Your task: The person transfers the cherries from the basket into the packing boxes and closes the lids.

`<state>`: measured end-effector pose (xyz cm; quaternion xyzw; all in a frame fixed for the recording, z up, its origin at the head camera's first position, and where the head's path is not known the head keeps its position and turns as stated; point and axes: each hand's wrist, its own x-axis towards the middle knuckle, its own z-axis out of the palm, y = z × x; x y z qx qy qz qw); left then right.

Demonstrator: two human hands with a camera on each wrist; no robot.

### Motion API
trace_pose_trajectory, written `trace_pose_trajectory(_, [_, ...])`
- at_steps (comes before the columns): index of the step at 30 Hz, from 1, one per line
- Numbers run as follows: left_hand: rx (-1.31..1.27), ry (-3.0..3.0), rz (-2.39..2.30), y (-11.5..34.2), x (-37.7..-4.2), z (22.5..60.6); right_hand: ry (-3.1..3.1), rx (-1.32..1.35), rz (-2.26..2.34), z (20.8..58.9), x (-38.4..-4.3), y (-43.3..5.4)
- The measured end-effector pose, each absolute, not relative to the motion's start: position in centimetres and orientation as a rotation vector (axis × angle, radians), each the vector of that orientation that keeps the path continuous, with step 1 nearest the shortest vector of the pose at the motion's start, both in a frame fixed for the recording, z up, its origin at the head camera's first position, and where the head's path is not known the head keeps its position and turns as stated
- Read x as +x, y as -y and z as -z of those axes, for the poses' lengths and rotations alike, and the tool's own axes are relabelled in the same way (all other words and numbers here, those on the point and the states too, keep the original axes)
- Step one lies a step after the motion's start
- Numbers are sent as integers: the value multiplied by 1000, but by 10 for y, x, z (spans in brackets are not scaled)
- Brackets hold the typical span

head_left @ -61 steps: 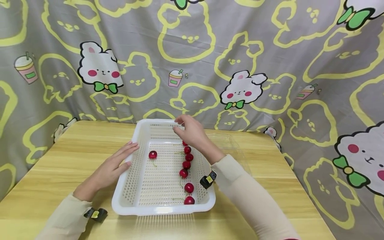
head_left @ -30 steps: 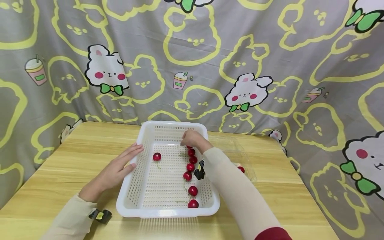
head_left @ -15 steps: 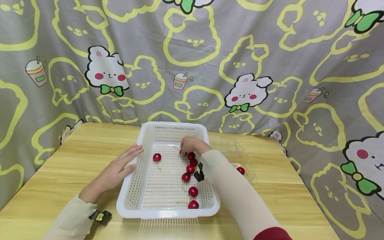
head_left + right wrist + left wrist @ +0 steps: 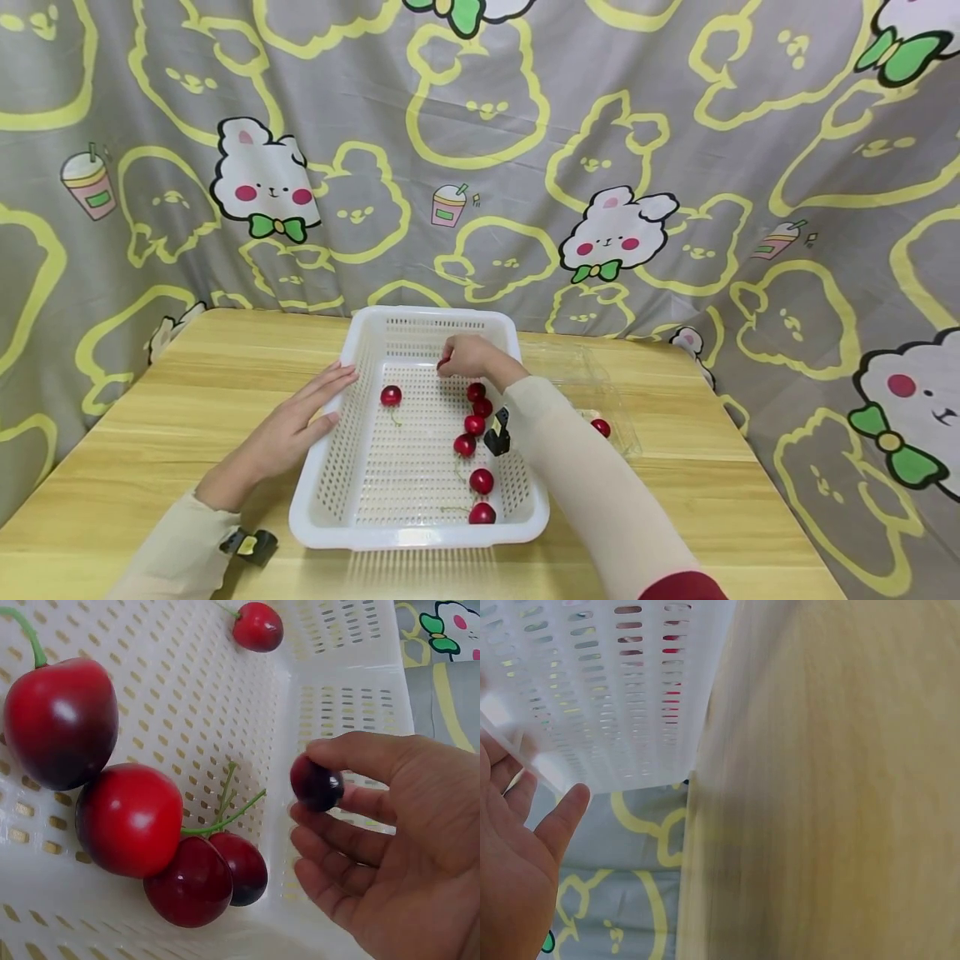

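A white plastic basket [image 4: 416,533] with perforated walls stands on the wooden table. Inside it, several red cherries with green stems, one of them a dark-tipped cherry [image 4: 482,481], form a line along the right side. A lone cherry [image 4: 391,396] lies toward the left. My right hand [image 4: 471,357] is at the basket's far end, pinching a dark red cherry [image 4: 316,783] between thumb and fingers. Straight fingers of my left hand [image 4: 300,421] rest against the left rim; the left wrist view shows that hand [image 4: 517,847] beside the perforated wall.
To the basket's right lies a clear plastic container [image 4: 573,367], partly behind the right forearm, with another cherry [image 4: 600,427] by it. A grey curtain [image 4: 510,167] with yellow outlines and cartoon rabbits hangs behind the table [image 4: 675,400].
My right hand has reached down into the basket's far end, picked up a cherry from the head of the line and shifted it left. My left hand has stayed at the rim.
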<state>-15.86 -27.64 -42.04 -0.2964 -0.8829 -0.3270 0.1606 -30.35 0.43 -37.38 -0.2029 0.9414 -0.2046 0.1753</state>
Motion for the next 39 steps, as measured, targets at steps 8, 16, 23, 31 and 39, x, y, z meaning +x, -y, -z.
trace_pose_trajectory(8, [-849, 2514, 957, 277, -160, 421, -2699, -629, 709, 366, -301, -5])
trace_pose_trajectory(16, [-825, 2530, 954, 278, -159, 423, -2770, -642, 695, 362, -298, -11])
trace_pose_trajectory(23, [-836, 2532, 968, 276, -159, 422, -2811, -650, 708, 353, -293, -16])
trace_pose_trajectory(31, [-830, 2539, 976, 276, -159, 421, -2911, -684, 627, 339, -283, -14])
trace_pose_trajectory(39, [-832, 2540, 999, 276, -160, 421, -2971, -728, 610, 330, -275, -14])
